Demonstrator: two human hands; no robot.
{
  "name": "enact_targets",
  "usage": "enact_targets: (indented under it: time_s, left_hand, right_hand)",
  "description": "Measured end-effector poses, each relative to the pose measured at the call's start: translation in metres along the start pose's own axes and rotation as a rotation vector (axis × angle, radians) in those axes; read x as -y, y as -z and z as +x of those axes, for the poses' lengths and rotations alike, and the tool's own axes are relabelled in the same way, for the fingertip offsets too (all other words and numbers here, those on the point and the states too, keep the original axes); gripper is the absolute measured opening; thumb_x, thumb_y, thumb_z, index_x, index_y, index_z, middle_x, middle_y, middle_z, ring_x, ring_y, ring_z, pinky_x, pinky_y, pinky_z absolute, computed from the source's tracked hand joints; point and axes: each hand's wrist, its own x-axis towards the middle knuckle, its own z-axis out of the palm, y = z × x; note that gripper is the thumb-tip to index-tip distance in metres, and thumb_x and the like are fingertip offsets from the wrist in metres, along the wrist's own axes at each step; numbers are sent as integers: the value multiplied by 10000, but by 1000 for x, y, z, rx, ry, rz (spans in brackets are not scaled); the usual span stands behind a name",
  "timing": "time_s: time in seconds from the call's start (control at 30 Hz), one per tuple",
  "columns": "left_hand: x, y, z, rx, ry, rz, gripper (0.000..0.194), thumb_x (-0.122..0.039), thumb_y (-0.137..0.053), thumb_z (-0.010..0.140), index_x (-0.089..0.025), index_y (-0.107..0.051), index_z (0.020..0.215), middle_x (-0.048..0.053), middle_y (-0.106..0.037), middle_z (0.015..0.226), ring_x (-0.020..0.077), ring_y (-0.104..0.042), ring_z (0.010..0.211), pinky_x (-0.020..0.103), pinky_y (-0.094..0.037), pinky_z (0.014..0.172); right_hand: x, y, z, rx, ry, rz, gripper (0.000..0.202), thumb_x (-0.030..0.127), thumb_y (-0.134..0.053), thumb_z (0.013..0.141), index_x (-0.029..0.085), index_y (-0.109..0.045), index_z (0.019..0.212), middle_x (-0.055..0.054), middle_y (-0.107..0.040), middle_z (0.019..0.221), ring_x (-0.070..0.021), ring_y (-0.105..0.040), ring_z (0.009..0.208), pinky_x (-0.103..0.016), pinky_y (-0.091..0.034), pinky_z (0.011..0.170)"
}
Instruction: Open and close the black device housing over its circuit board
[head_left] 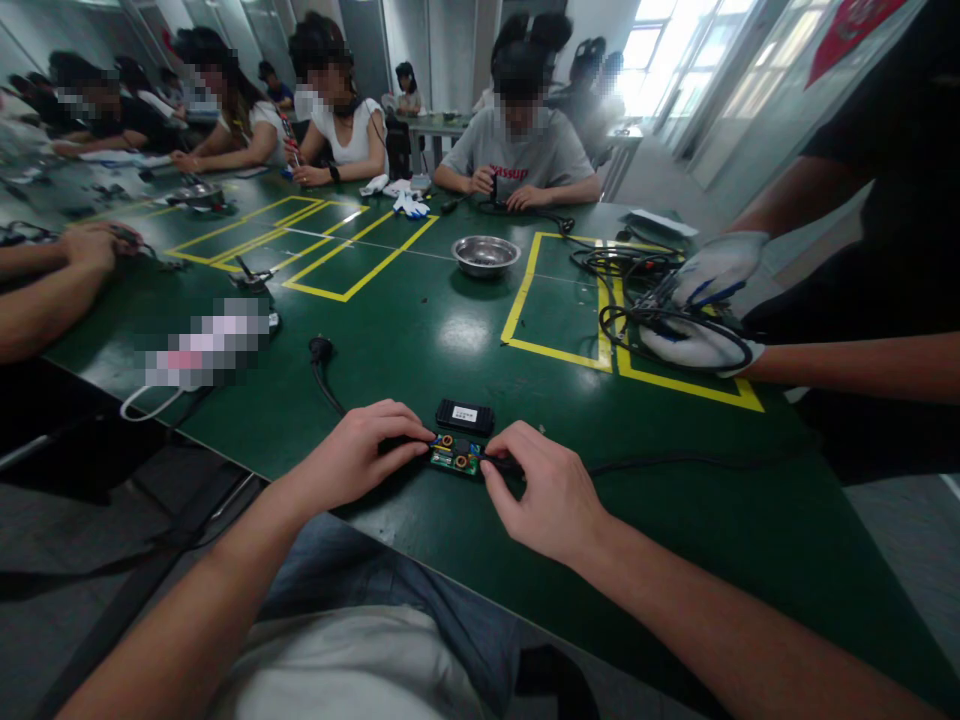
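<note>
A small green circuit board (456,453) with copper coils lies low over the table's near side, between my two hands. My left hand (367,452) is closed, thumb and forefinger pinching the board's left end where wires join it. At the opposite end, my right hand (546,490) pinches the black cable (504,464) close to the board. This cable runs off to the right across the table. Just beyond the board sits a black plastic casing part (464,416) with a white label. A black power plug (321,348) on a cord lies past my left hand.
The green table (405,350) carries yellow tape outlines. A metal bowl (486,256) stands farther back. At right, a co-worker's gloved hands (705,340) handle a bundle of black cables (622,262). A blurred-out pale object (214,345) lies left. Several people sit around the table.
</note>
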Motion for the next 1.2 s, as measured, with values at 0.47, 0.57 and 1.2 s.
enact_targets:
  time_s: [0.47,0.57,1.2]
  left_hand:
    - [2,4,2,38,38,-51,105,-261,-693,1067,-213,-780,1035,43,-807,1001,183,-747,932,282,-568,857]
    - [2,4,3,34,38,-56,100,-262,-697,1064,-210,-778,1037,46,-808,1004,184,-746,932,285,-571,860]
    - [-6,5,26,69,7,116,173,-247,-657,1069,-221,-828,1076,95,-755,1249,244,-725,1160,394,-585,1073]
  right_hand:
    - [-1,1,1,14,-14,44,95,169,-593,967,228,-632,904,-36,-684,865,-175,-653,714,-282,-499,604]
    - [-1,1,1,20,-16,55,97,164,-595,968,231,-631,908,-36,-682,867,-176,-657,729,-275,-499,604]
    - [-4,-1,4,99,-22,-20,166,157,-593,958,252,-546,830,-45,-662,855,-233,-605,801,-375,-441,735]
